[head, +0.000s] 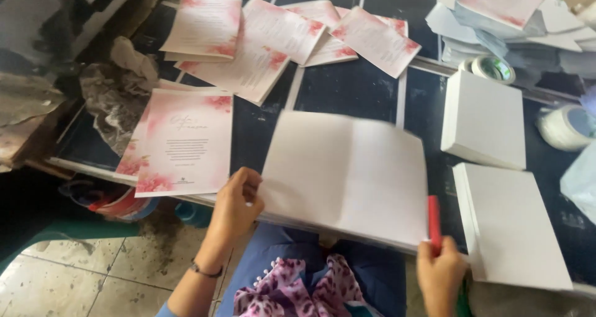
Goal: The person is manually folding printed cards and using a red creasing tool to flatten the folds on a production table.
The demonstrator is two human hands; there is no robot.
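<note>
Both hands grip at the table's near edge: left hand (239, 199) pinches white folded sheet (347, 177), its long axis across; right hand (439, 273) clasps red tool (433, 223).

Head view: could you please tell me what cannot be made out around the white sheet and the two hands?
- White sheet: motion-blurred, so any print is unreadable; its near edge hides the stack beneath.
- Red stick: lower end hidden inside the right hand, so its kind is unclear.
- Left hand: fingertips tucked behind the sheet's edge.
- Pink flowered card: its text is too small to read.
</note>
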